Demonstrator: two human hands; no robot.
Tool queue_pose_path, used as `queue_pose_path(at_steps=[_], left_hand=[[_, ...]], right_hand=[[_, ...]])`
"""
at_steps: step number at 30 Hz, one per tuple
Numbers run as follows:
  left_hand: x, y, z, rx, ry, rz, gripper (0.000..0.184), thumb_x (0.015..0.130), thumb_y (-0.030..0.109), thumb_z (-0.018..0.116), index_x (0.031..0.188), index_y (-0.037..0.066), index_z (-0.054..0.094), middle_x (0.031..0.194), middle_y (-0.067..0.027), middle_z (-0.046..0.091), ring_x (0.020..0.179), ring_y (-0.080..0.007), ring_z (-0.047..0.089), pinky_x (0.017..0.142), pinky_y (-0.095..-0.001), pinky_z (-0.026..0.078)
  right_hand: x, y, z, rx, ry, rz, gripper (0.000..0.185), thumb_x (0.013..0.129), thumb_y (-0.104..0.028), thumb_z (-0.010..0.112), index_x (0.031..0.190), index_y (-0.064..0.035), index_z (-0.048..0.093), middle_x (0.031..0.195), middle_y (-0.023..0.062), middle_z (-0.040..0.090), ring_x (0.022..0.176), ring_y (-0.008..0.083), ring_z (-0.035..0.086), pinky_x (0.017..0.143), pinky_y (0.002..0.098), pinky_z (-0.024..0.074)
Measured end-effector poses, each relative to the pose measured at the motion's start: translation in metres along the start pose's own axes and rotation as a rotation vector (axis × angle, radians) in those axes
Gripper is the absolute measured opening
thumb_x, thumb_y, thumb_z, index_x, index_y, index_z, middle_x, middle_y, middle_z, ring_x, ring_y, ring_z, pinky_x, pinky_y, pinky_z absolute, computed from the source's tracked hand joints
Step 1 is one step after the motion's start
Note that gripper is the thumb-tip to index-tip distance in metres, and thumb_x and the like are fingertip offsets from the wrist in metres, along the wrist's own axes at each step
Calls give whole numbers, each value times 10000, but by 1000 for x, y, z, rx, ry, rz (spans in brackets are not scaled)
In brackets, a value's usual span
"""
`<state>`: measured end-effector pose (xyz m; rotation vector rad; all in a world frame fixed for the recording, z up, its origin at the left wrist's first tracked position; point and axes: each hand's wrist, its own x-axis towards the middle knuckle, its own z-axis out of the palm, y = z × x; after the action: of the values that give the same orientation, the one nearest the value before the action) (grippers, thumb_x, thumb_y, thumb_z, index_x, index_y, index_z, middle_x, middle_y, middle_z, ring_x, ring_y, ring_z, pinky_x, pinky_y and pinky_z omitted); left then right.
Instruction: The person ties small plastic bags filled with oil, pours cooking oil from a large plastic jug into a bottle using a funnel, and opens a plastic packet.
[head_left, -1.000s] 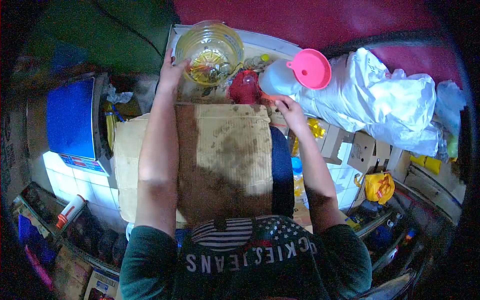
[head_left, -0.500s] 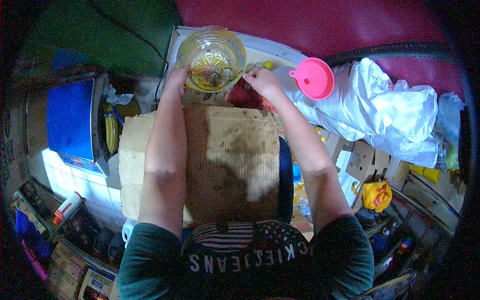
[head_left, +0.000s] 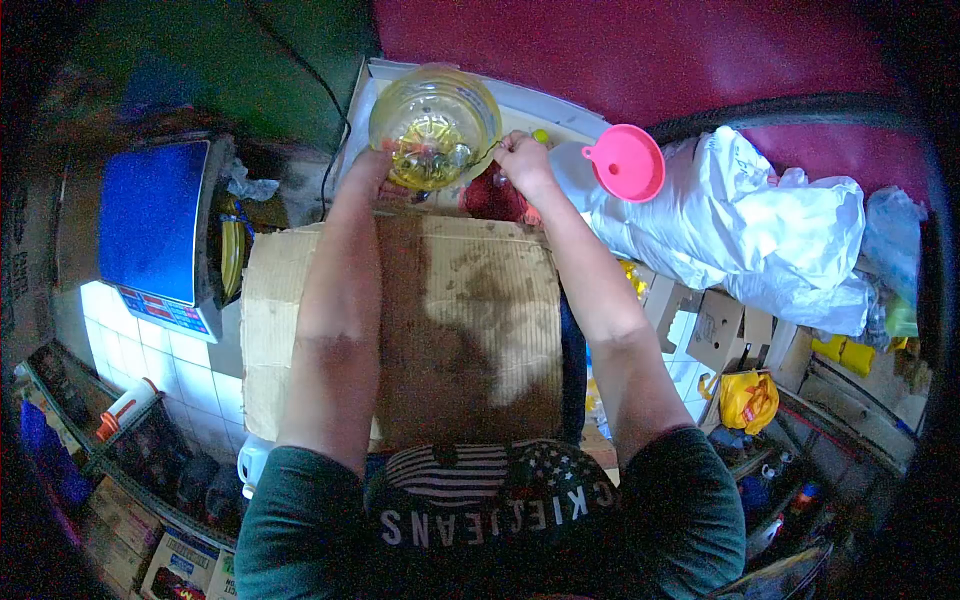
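A clear round plastic container (head_left: pixel 436 98) with a yellow tint and a ribbed base is at the far end of my reach. It is tilted so that its inside faces me, with yellowish liquid seeming to lie in the bottom. My left hand (head_left: pixel 368 172) grips its near left side, fingers partly hidden behind it. At the right rim, my right hand (head_left: pixel 524 160) is closed in a pinch on the edge. A pink funnel (head_left: pixel 630 163) stands to the right of my right hand. Below the container is something dark red (head_left: pixel 492 194), hard to make out.
Stained cardboard (head_left: pixel 480 300) lies between my forearms. A blue-topped scale (head_left: pixel 155 225) stands left. Large white plastic bags (head_left: pixel 745 220) fill the right side, with a yellow bag (head_left: pixel 748 402) lower down. A dark cable (head_left: pixel 318 85) hangs at the back left.
The view has shifted slightly. The container sits a little lower and further right in the picture, with both hands still on it.
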<state>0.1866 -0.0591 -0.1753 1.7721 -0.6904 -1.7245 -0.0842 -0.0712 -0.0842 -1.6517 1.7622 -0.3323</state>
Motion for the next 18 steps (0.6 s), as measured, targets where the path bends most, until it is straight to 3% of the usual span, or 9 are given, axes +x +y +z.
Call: queue_pose_path(at_steps=[4, 6, 9, 12, 14, 15, 18], left_hand=[[18, -6, -6, 209, 109, 171, 354, 820, 201, 557, 1128, 36, 497, 866, -164, 636, 611, -267, 636, 457, -362, 512], [-50, 46, 6, 266, 141, 135, 358, 821, 172, 542, 1148, 37, 482, 867, -179, 635, 624, -271, 641, 451, -365, 510], [-79, 66, 17, 314, 249, 221, 350, 825, 163, 508, 1161, 70, 481, 925, -207, 628, 767, -332, 643, 593, -418, 525], [-97, 77, 25, 566, 470, 466, 399, 814, 133, 487, 1209, 97, 446, 1004, -238, 601, 933, -394, 586, 778, -453, 477], [-123, 83, 34, 466, 481, 467, 460, 828, 193, 501, 1263, 88, 391, 1052, -229, 587, 962, -393, 573, 819, -420, 462], [-138, 85, 39, 416, 484, 467, 497, 835, 223, 507, 1290, 83, 364, 1076, -224, 580, 977, -393, 567, 839, -404, 454], [-169, 91, 52, 389, 505, 618, 527, 798, 121, 481, 1306, 131, 340, 1076, -268, 556, 1011, -435, 521, 870, -465, 417]], right_hand=[[-9, -10, -9, -11, 48, 7, 283, 761, -258, 530, 876, -10, 602, 836, 256, 610, 836, 404, 590, 787, 451, 461], [-16, -15, -17, -11, 79, -11, 299, 769, -262, 517, 893, -4, 601, 841, 265, 607, 841, 413, 586, 792, 455, 458], [-24, -20, -30, -10, 115, -68, 323, 788, -279, 501, 915, 0, 600, 850, 273, 604, 854, 419, 581, 799, 459, 451], [-38, -31, -51, -47, 103, -94, 338, 823, -301, 493, 930, 2, 600, 845, 253, 609, 840, 393, 588, 777, 434, 446], [-56, -44, -70, -94, 63, -109, 339, 854, -302, 493, 944, 8, 595, 823, 216, 621, 793, 351, 604, 729, 387, 448], [-64, -47, -76, -72, 52, -133, 353, 855, -318, 482, 946, 5, 592, 838, 228, 615, 814, 367, 595, 746, 408, 445], [-81, -50, -91, -9, 33, -202, 377, 862, -346, 457, 947, 0, 581, 865, 249, 604, 851, 400, 576, 774, 451, 438]])
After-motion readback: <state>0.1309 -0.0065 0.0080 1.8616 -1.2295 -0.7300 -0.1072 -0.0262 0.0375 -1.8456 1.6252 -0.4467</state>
